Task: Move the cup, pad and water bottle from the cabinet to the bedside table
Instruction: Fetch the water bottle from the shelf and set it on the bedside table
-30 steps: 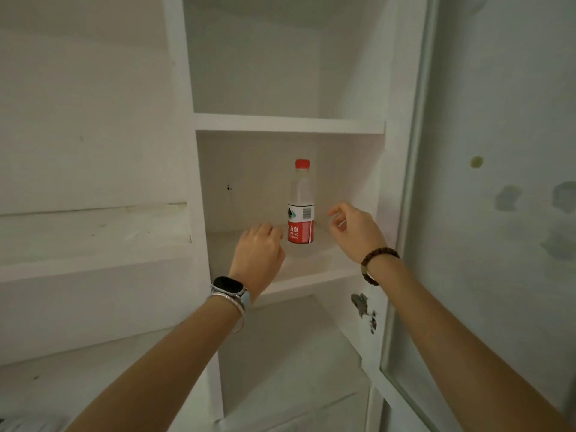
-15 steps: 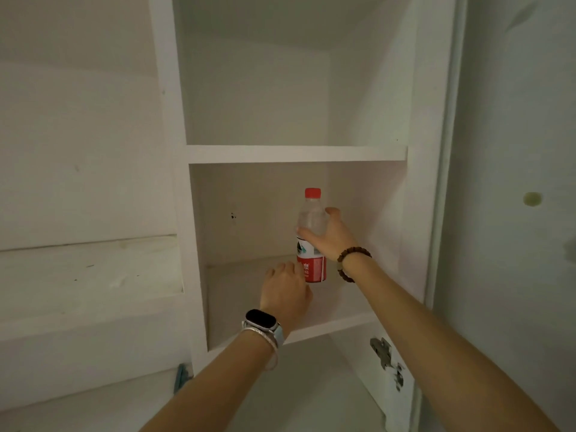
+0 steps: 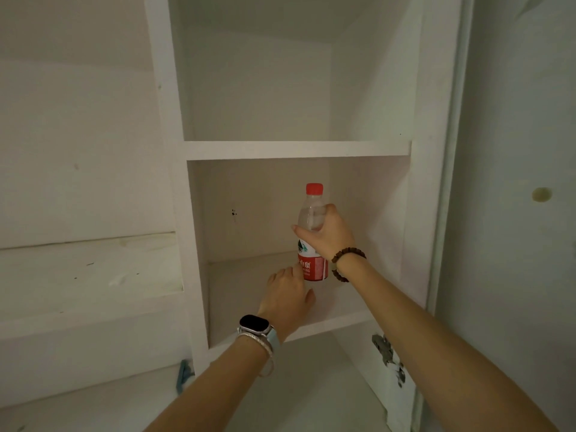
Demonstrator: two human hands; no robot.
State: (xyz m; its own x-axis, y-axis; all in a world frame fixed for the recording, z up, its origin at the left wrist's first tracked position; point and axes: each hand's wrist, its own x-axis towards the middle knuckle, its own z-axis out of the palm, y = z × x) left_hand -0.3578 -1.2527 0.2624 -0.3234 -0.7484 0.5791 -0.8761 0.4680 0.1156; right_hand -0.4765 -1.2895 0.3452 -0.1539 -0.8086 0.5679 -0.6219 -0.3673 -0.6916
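The right hand [image 3: 327, 235] is wrapped around the clear upper body of the water bottle [image 3: 311, 244], fingers closed on it above the red label — the bottle stands upright in the cabinet's [image 3: 296, 150] middle compartment. The left hand [image 3: 288, 302] lies palm-down on that compartment's shelf just beside the bottle's base, fingers loosely extended and holding nothing — a dark watch [image 3: 254, 326] on its wrist.

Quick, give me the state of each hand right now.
Left hand: open, palm down over the cabinet shelf, holding nothing.
Right hand: grip closed around the water bottle, above its label.
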